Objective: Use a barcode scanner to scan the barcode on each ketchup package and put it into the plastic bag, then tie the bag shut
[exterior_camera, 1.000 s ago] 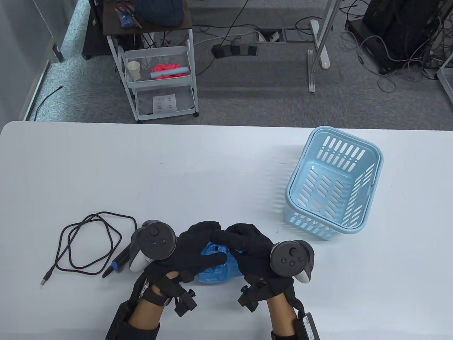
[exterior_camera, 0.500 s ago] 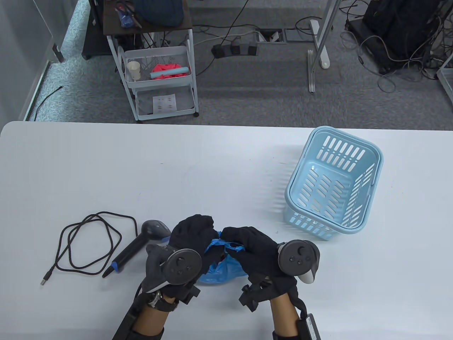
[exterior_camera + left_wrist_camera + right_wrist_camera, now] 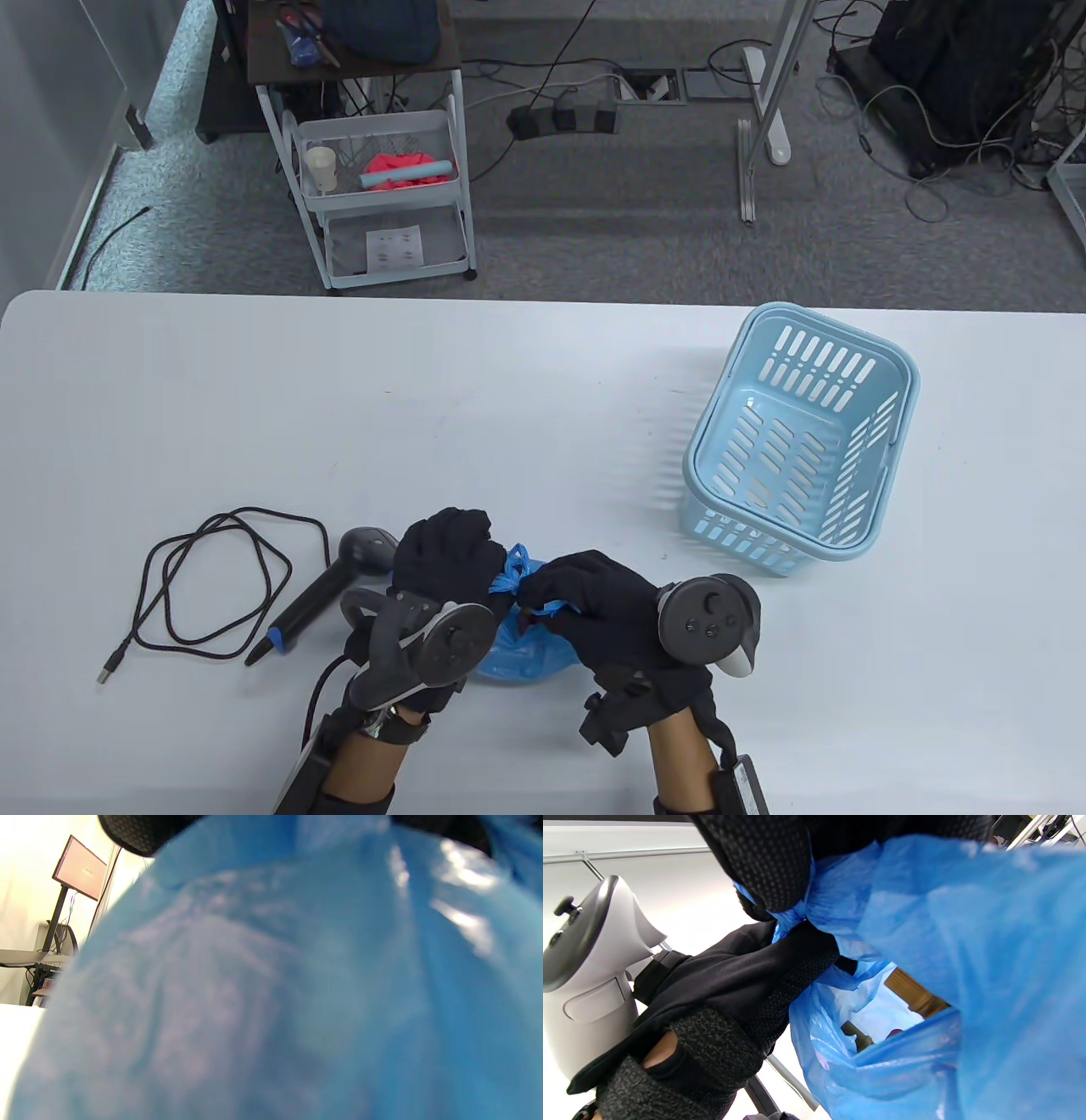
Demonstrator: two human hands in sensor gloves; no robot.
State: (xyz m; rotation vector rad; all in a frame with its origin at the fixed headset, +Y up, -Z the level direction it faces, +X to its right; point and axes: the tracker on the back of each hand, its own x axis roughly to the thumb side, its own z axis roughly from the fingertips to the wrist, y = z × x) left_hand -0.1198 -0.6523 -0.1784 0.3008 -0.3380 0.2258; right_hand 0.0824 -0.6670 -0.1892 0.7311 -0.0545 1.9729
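My left hand (image 3: 445, 556) and right hand (image 3: 585, 598) now closer, both pinch plastic bag (image 3: 517, 654) ends; knot tightens, tying almost done.

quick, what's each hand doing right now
Left hand: closed, pinching the gathered top of the blue plastic bag.
Right hand: closed, pinching the same bag's top.

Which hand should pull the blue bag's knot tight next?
Probably both, led by the right hand: it pinches one bag handle beside the left hand, which grips the other handle.
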